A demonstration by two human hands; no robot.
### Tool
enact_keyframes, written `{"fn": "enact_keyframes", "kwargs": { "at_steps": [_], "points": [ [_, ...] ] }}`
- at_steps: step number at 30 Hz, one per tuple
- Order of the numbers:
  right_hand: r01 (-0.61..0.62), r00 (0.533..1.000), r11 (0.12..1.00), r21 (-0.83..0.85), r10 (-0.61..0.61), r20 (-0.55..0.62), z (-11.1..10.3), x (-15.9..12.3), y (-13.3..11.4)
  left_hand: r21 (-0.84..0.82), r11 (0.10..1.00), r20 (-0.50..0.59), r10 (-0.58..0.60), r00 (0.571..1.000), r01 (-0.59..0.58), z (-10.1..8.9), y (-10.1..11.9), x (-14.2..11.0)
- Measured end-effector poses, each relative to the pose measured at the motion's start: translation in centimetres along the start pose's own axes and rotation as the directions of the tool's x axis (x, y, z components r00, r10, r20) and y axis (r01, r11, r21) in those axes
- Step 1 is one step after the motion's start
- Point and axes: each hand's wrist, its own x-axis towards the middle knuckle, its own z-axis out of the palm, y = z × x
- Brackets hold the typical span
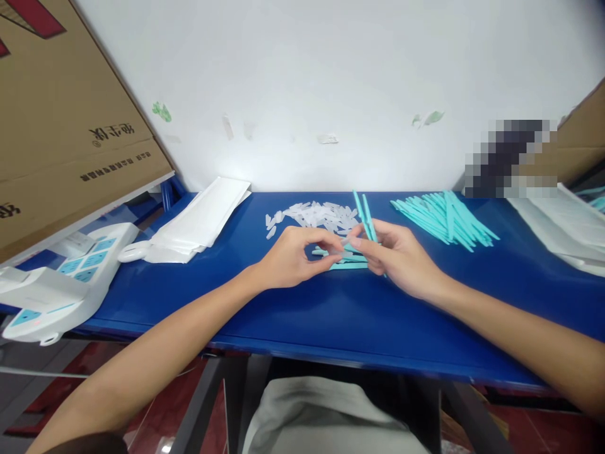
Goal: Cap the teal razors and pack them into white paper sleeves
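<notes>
My left hand (293, 257) has its thumb and fingertips pinched on a small translucent sleeve (346, 241), near the middle of the blue table. Facing it, my right hand (401, 257) holds a couple of slim turquoise sticks (363, 213) upright between the fingers. Its thumb and index fingertip meet the sleeve too. Below both hands, several more turquoise sticks (350, 266) lie flat, partly covered by the fingers. Just behind is a loose heap of translucent sleeves (316, 214). A larger pile of turquoise sticks (444, 217) rests beyond my right hand.
White flat packets (203, 221) lie at the back left, beside a white power strip (101, 261) with blue sockets. A cardboard box (70, 101) leans in from the left. More white packets (560, 230) sit at the right. A white wall (321, 82) bounds the table's back.
</notes>
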Motion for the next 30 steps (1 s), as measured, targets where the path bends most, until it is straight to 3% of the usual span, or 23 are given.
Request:
{"fn": "enact_keyframes", "kwargs": {
  "at_steps": [3,5,10,14,21,25,28,30],
  "points": [
    [-0.082,0.996,0.985,0.151,0.085,-0.018,-0.2,0.1,-0.4,0.094,0.993,0.006,0.064,0.998,-0.064,-0.1,0.1,0.0],
    [-0.164,0.986,0.96,0.228,0.159,0.04,-0.3,0.1,-0.6,0.169,0.974,0.001,0.152,0.988,-0.15,-0.1,0.1,0.0],
    [-0.352,0.923,0.897,0.268,0.285,0.258,-0.1,-0.1,-0.8,0.25,0.885,0.039,0.396,0.917,-0.392,0.4,-0.1,-0.3],
    [-0.384,0.91,0.879,0.281,0.31,0.274,0.2,-0.3,-0.5,0.303,0.824,0.035,0.493,0.869,-0.479,0.6,-0.2,-0.4],
    [-0.377,0.912,0.895,0.24,0.313,0.264,0.3,-0.3,0.1,0.4,0.791,0.005,0.503,0.864,-0.463,0.6,-0.2,-0.2],
    [-0.355,0.92,0.919,0.172,0.31,0.24,0.6,-0.2,0.0,0.348,0.827,-0.004,0.472,0.881,-0.442,0.5,0.0,-0.4],
    [-0.257,0.962,0.965,0.045,0.251,0.112,-0.1,0.0,-0.3,0.271,0.892,0.127,0.34,0.932,-0.363,-0.2,0.3,-0.4],
    [-0.098,0.995,0.975,-0.199,0.1,0.002,-1.2,0.3,-0.7,0.241,0.934,0.293,0.188,0.937,-0.263,-0.9,0.5,-0.4]
  ]
}}
